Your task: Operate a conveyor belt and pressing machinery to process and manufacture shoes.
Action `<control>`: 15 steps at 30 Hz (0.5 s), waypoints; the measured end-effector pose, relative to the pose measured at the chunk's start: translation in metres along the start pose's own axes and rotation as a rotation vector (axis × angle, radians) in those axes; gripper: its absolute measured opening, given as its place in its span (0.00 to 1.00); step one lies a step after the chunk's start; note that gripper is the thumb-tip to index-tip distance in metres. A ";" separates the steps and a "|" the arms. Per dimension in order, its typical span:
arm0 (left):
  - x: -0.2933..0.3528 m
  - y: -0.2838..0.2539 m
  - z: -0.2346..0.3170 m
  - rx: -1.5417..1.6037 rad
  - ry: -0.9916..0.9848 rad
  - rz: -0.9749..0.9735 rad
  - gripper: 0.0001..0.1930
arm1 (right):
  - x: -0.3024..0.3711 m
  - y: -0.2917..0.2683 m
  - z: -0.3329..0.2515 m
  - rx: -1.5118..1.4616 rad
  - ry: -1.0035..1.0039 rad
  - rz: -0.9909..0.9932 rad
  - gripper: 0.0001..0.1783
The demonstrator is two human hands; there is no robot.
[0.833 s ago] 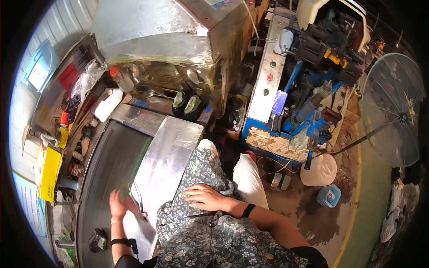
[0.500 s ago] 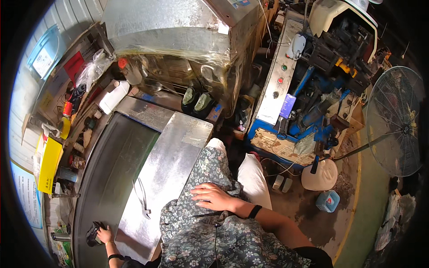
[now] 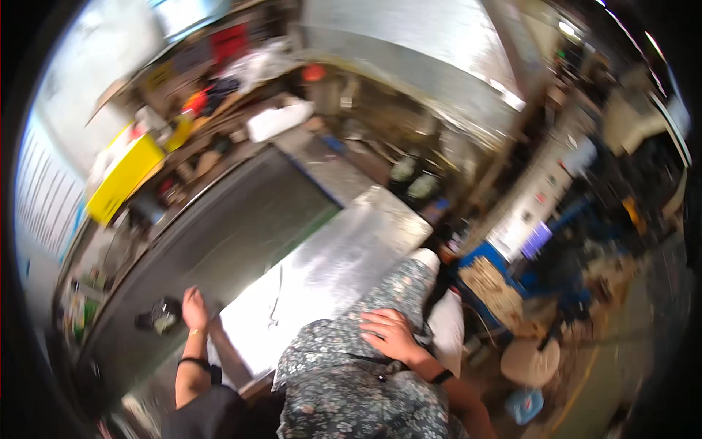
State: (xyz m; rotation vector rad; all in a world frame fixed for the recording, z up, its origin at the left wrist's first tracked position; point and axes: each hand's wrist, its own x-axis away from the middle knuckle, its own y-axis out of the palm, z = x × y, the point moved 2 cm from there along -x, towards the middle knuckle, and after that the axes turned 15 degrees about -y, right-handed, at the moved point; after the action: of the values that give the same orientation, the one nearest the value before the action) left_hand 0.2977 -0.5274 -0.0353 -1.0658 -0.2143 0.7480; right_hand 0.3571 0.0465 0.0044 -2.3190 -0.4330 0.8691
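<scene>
On the dark conveyor belt [image 3: 241, 212] at the left lies a black shoe [image 3: 162, 316] with a pale inside, its outline blurred. My left hand [image 3: 195, 309] is raised just right of the shoe, with a narrow gap seeming to part them. Motion smears its fingers, so their pose is unclear. My right hand [image 3: 389, 334] rests flat on the floral apron [image 3: 344, 380] over my lap, fingers spread and holding nothing. Between belt and lap is a shiny metal panel [image 3: 322, 271] with a thin dark cord [image 3: 276, 296] on it.
Two dark shoes [image 3: 413, 178] sit at the belt's far end, below a large metal hood [image 3: 409, 44]. Along the left lie a yellow box [image 3: 126, 178] and a white jug [image 3: 280, 121]. To the right stand a blue machine [image 3: 512, 271], a pale jug [image 3: 530, 362] and a blue container [image 3: 524, 404].
The view has swung left, shifting the scene rightward and blurring it. My left hand, earlier touching the shoe, has come off it to the right. My right hand stays on the apron.
</scene>
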 end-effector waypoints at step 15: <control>0.024 -0.036 -0.032 0.107 -0.375 0.283 0.21 | 0.002 0.006 0.000 0.013 -0.018 -0.002 0.12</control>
State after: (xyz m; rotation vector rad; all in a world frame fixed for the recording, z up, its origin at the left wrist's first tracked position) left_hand 0.3481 -0.5444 -0.0252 -0.8563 -0.3432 1.2024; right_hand 0.3593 0.0430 -0.0008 -2.3003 -0.4352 0.8898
